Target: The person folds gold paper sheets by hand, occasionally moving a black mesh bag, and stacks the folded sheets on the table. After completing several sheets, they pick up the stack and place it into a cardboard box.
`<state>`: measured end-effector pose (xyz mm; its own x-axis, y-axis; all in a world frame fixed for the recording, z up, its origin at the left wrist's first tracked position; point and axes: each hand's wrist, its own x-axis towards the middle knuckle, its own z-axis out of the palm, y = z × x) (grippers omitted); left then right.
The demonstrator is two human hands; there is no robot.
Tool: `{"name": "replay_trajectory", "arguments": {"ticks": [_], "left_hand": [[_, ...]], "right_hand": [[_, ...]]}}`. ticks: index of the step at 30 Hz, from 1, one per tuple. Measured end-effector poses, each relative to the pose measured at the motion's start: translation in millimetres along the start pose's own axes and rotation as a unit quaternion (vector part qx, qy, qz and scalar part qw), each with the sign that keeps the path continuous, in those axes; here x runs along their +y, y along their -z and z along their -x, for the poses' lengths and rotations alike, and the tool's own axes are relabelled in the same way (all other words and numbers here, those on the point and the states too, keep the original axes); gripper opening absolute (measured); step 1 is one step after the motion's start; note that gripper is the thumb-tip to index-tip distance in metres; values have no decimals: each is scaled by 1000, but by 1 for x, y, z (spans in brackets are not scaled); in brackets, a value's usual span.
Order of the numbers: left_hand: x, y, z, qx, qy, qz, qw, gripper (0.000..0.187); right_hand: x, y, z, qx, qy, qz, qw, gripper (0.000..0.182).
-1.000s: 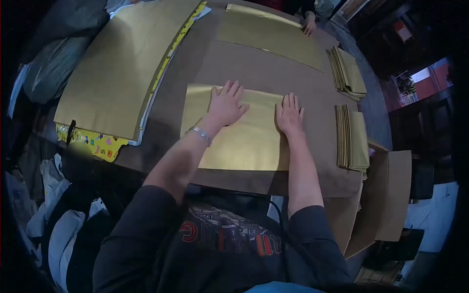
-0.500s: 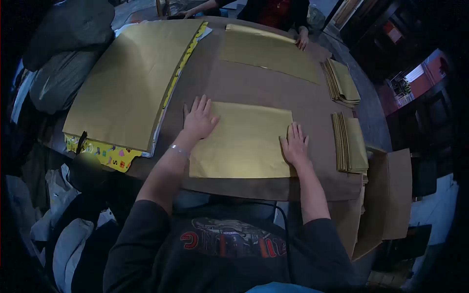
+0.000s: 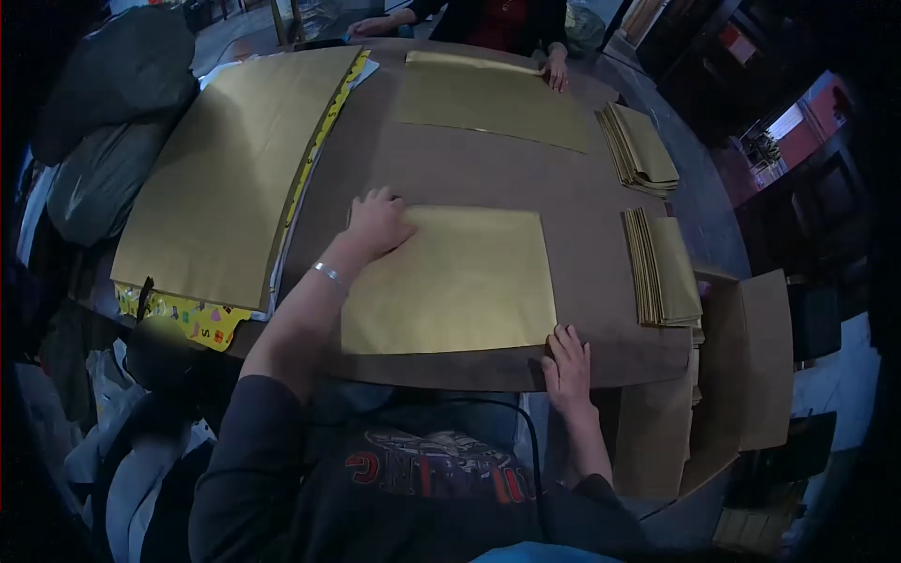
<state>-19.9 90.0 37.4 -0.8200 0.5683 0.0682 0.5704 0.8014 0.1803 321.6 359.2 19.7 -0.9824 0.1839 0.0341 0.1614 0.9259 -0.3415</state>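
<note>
A gold paper sheet [image 3: 450, 281] lies flat on the brown-covered table, with its long near edge close to the table's front edge. My left hand [image 3: 380, 223] rests on the sheet's far left corner, its fingers slightly bent and a bracelet on the wrist. Beside the near right corner is my right hand [image 3: 568, 366], its fingers stretched out over the table edge and nothing held in them. Whether the right fingertips touch the paper is hard to make out.
A large stack of gold sheets [image 3: 244, 169] covers the table's left side. Folded gold paper piles [image 3: 662, 267] sit at the right, above an open cardboard box [image 3: 762, 366]. Across the table, another person's hand [image 3: 557, 70] touches a second gold sheet [image 3: 488, 103].
My right hand has slid down the sheet's right side to its near corner. My left hand's fingers have bent at the far left corner. The view has shifted slightly.
</note>
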Motion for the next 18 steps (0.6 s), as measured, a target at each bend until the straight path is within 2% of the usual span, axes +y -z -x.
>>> {"name": "replay_trajectory", "arguments": {"ticks": [1,4,5,7,9,11,13,14,16,17,18], "left_hand": [[9,1,-9,2,-1,0,1000,50],[36,0,-43,-47,-35,9,998,46],[43,1,-52,-45,-36,8,998,46],[53,0,-65,-138,-14,100,985,46],[60,-3,-72,-116,-35,113,986,41],[64,-11,-76,-140,-56,203,968,35],[65,-14,-73,-108,-89,227,964,27],[67,-2,-69,-101,-112,265,952,25],[74,35,-59,-93,-137,297,940,21],[77,55,-58,-95,-148,294,939,21],[78,71,-56,-90,-149,349,921,20]], "right_hand": [[2,-5,-7,66,-19,-38,997,42],[0,-12,-28,106,-26,-8,994,45],[-6,-11,-35,85,-45,20,995,48],[-10,-13,-41,84,-45,16,995,49],[-8,-12,-42,84,-37,2,996,54],[-5,-12,-43,88,-36,-11,995,58],[1,-15,-44,111,-36,-19,993,70],[2,-10,-45,119,-45,-16,992,70],[3,-1,-50,146,-85,-175,970,77],[6,-6,-52,206,-95,-166,960,63],[7,0,-54,212,-101,-166,958,63]]}}
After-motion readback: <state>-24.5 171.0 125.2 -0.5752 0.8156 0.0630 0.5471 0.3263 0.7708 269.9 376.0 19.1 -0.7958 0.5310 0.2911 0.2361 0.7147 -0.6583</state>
